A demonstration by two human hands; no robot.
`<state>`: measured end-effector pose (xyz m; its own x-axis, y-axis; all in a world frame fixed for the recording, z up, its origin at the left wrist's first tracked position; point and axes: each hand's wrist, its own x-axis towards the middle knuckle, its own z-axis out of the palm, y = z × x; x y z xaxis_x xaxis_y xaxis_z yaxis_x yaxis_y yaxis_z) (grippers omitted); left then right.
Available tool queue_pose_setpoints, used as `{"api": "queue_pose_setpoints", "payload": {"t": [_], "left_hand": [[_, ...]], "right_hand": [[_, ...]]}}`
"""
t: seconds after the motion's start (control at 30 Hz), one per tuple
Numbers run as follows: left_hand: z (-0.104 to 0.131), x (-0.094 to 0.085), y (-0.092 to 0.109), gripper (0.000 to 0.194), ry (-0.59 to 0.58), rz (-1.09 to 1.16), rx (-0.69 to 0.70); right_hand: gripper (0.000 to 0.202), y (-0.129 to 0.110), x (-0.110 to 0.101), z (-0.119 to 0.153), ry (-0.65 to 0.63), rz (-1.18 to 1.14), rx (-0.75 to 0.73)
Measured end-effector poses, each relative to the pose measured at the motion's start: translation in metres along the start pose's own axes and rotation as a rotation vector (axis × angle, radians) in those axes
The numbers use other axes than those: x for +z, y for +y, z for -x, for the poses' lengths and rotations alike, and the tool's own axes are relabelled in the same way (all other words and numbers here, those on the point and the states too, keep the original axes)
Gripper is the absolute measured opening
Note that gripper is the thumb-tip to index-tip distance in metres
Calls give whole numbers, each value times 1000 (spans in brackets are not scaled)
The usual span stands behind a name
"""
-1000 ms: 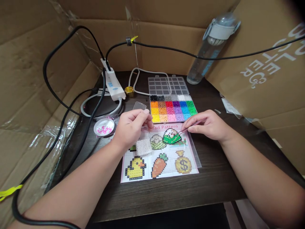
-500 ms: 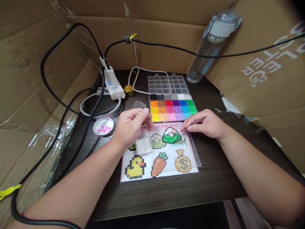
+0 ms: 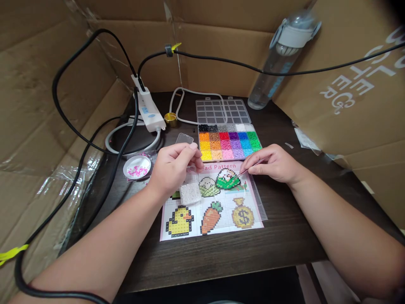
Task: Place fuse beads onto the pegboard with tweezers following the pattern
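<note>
My right hand (image 3: 268, 165) is closed in a pinch on metal tweezers (image 3: 253, 167), whose tips reach the green lower part of a bead figure (image 3: 228, 179). That figure is white above and green below with a dark outline. Under it lies a printed bead pattern sheet (image 3: 186, 234) showing a chick, a carrot and a money bag. Over the sheet's left side my left hand (image 3: 175, 166) is closed, thumb against fingers; whatever it may hold is hidden. Just below it sits a small clear box of white beads (image 3: 190, 193).
Behind the sheet stands a sorted bead case (image 3: 228, 142) with its clear lid (image 3: 223, 111) folded back. At left are a white dish of pink beads (image 3: 137, 167), a power strip (image 3: 150, 112) and black cables. A water bottle (image 3: 278, 63) leans against cardboard walls.
Almost nothing differs. Both hands and the tweezers hold nearly the same position, and the whole view has shifted very slightly.
</note>
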<state>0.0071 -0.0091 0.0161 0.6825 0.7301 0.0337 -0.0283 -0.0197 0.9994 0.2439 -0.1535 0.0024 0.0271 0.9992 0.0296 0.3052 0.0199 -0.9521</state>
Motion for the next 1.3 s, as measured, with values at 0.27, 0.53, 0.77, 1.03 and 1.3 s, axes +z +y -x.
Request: {"api": "queue_pose_setpoints", "payload": {"t": [0.27, 0.53, 0.77, 1.03, 1.3], "left_hand": [[0, -1, -2, 28, -7, 19, -17], [0, -3, -3, 30, -12, 28, -32], [0, -3, -3, 30, -14, 30, -35], [0, -3, -3, 31, -17, 32, -30], [0, -3, -3, 31, -22, 32, -3]], "right_hand": [[10, 1, 0, 1, 41, -16, 4], [15, 11, 3, 0, 225, -58, 18], [12, 1, 11, -2, 261, -36, 45], [15, -1, 15, -2, 236, 5, 87], [13, -2, 17, -2, 248, 31, 102]]}}
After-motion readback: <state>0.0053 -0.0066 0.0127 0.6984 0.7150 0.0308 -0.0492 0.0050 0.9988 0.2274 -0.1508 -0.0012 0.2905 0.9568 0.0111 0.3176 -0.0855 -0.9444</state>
